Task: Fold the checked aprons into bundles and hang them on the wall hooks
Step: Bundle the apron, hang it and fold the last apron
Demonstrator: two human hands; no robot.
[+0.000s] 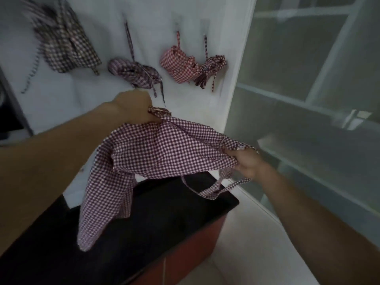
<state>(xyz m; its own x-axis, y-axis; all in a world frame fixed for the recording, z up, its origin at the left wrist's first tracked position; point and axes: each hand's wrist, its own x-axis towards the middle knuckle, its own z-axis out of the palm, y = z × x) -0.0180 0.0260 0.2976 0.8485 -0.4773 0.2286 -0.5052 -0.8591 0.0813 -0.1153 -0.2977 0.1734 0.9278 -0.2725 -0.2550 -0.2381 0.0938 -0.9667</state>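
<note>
I hold a purple-and-white checked apron (156, 153) spread in the air between both hands. My left hand (135, 108) grips its upper corner near the wall. Its other corner is gripped by my right hand (244, 163), lower and to the right. The cloth sags in the middle and one end hangs down at the left. A strap loop (213, 188) dangles below my right hand. On the white wall (61, 95) behind hang several checked aprons: a dark loose one (65, 44) at the upper left, a purple bundle (133, 74), a red bundle (178, 64) and a small dark-red bundle (211, 68).
A black-topped cabinet (156, 225) with reddish-brown sides stands under the apron. To the right are frosted glass panels with white frames (308, 99). A white floor or ledge (257, 243) runs along the lower right. A dark object (8, 116) sits at the left edge.
</note>
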